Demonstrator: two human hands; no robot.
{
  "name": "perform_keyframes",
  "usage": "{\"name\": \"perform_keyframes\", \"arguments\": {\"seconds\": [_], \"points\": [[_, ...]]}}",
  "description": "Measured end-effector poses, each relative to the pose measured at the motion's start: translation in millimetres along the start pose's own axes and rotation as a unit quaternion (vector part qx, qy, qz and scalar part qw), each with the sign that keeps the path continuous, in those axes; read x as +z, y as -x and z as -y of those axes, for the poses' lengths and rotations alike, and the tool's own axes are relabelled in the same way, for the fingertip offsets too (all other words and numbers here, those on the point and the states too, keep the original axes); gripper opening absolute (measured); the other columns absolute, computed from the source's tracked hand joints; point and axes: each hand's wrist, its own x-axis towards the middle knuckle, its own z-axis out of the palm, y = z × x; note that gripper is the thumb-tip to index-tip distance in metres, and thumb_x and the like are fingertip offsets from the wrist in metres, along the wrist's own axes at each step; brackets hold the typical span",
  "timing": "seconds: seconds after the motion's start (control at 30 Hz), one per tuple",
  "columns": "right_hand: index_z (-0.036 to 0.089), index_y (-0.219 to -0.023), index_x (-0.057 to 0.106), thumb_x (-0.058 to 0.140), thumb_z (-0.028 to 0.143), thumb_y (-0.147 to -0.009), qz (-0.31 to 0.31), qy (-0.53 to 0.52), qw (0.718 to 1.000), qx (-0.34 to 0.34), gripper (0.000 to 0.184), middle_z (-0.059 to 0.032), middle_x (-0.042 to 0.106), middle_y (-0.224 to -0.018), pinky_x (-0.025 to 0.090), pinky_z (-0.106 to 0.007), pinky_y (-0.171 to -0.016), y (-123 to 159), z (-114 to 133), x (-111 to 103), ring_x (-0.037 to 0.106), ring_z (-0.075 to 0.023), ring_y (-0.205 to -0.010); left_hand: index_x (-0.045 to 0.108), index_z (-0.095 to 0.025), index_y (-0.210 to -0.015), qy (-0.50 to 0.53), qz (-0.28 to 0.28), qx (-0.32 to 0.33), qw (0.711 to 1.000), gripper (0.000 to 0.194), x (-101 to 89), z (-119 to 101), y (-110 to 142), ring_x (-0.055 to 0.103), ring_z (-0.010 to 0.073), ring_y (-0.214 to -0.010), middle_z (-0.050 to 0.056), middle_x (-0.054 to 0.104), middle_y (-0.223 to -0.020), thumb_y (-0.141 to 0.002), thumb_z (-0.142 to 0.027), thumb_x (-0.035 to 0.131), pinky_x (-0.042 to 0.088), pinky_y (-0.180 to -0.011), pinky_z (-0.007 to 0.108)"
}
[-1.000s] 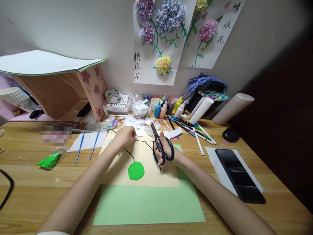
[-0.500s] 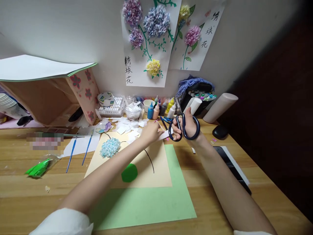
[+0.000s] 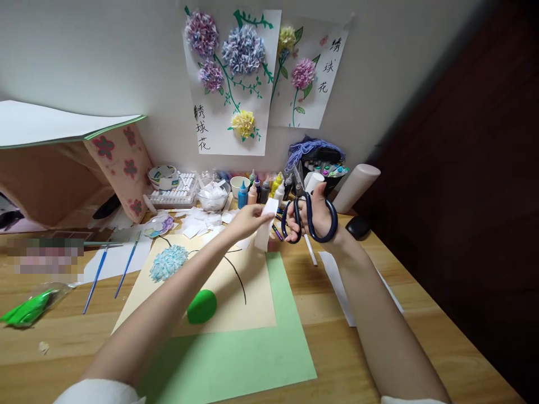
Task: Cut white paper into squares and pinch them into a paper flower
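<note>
Between the fingers of my left hand (image 3: 248, 220) is a white paper strip (image 3: 264, 234), held upright above the top right of the cream sheet (image 3: 252, 303). My right hand (image 3: 318, 216) grips a pair of dark-handled scissors (image 3: 329, 221), its fingers in the loops; the blades are mostly hidden. On the cream sheet sit a fluffy light-blue paper flower (image 3: 169, 262), drawn dark stem lines and a green oval (image 3: 202, 306). A larger green sheet (image 3: 290, 348) lies beneath it. Beyond my left hand spread white paper scraps (image 3: 197, 220).
Paint bottles (image 3: 252, 195), a paper cup (image 3: 240, 186) and a bowl of paper pieces (image 3: 213, 195) line the wall. At left lie two blue brushes (image 3: 96, 280) and a green packet (image 3: 31, 308). A black mouse (image 3: 357, 227) rests at right. Flower pictures (image 3: 236, 134) hang above.
My left hand has raised the paper strip, which now stands upright beside the scissors. The camera view has shifted to the right. My right hand still holds the scissors.
</note>
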Motion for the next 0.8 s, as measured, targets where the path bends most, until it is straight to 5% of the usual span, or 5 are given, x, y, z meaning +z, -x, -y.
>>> {"name": "perform_keyframes", "arguments": {"seconds": [0.1,0.27,0.43,0.8], "points": [[0.018,-0.078,0.053,0.017,0.088,-0.065,0.05,0.042,0.998,-0.002,0.08,0.0013,0.049,-0.045,0.046,-0.03,-0.042,5,-6,0,0.053,-0.0156,-0.039,0.053,-0.016,-0.068,0.126,-0.064,0.038,0.989,0.031,-35.9,-13,25,0.048,0.0119,-0.06,-0.001,0.053,-0.066,-0.08,-0.045,0.052,0.035,-0.055,0.022],[0.02,-0.081,0.053,0.029,0.08,-0.073,0.197,0.157,0.968,-0.014,0.066,0.0,0.053,-0.056,0.047,-0.032,-0.05,16,-15,12,0.055,-0.0159,-0.048,0.042,-0.018,-0.062,0.13,-0.133,0.022,0.982,0.032,-71.3,-4,65,0.037,0.0098,-0.055,-0.004,0.038,-0.058,-0.081,-0.042,0.053,0.028,-0.051,0.021],[0.019,-0.08,0.047,0.022,0.081,-0.072,0.318,0.198,0.927,-0.006,0.068,0.0033,0.047,-0.055,0.045,-0.027,-0.049,18,-29,32,0.05,-0.0113,-0.045,0.045,-0.018,-0.062,0.056,-0.08,-0.021,0.995,0.035,-80.1,19,82,0.036,0.0113,-0.054,-0.003,0.038,-0.059,-0.083,-0.046,0.048,0.025,-0.049,0.023],[0.019,-0.079,0.041,0.023,0.085,-0.068,0.324,0.188,0.926,0.049,0.069,0.0056,0.042,-0.055,0.041,-0.022,-0.043,12,-46,51,0.046,-0.0089,-0.042,0.044,-0.018,-0.059,0.046,0.041,-0.016,0.998,0.037,-87.6,27,83,0.03,0.0102,-0.051,-0.004,0.033,-0.056,-0.084,-0.045,0.045,0.021,-0.047,0.023]]}}
